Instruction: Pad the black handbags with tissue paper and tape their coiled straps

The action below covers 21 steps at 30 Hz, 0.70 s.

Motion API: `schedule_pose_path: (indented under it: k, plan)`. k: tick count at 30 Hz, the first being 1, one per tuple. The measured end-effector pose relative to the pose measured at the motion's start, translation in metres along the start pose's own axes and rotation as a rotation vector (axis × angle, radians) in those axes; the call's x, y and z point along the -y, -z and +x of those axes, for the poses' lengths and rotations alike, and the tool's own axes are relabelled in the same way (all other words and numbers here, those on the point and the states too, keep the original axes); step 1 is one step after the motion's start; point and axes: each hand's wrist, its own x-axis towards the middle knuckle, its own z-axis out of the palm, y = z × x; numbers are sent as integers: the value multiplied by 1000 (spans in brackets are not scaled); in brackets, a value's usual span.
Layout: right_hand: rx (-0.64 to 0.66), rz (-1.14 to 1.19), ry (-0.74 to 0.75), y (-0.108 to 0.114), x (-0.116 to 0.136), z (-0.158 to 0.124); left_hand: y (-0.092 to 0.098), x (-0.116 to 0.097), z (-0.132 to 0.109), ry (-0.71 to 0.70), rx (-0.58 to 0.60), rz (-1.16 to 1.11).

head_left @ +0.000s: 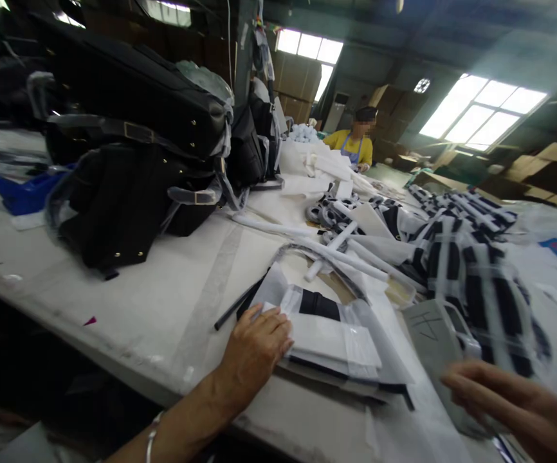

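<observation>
Flat and open, the left hand [259,337] lies on the left side of the paper-wrapped bundle [334,337], clasping nothing; the right hand [510,392] blurs beside a grey case [430,341], its hold impossible to tell. Bundle's on the white table [153,308], near the front: probably light, floppy (slick wrapping, too), best taken by both sides.

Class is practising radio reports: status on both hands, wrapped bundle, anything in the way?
Left hand resting on wrapped bundle. Right hand blurred, by gray case, contact unclear. White tubes at bundle's far edge.
</observation>
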Motion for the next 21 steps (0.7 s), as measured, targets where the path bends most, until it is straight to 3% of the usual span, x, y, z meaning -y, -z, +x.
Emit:
schedule_pose_path:
  k: [2,4,7,10,14,18,21]
  plan:
    - [301,-154,180,-30,67,13,0,-1,0,17,-9,-15]
    - [501,-263,327,-64,120,25,-1,-1,0,30,-15,-20]
    - [705,-447,430,-109,167,47,-2,-1,-1,47,-15,-28]
    - [795,-629,517,-142,188,75,-4,-1,-2,58,-30,-50]
    - [742,-903,605,-173,200,109,-8,-1,-3,66,-67,-44]
    - [717,-1191,716,-195,212,122,-10,-1,-4,76,-78,-34]
    - [696,-1342,909,-206,216,128,-9,-1,-3,91,-80,-56]
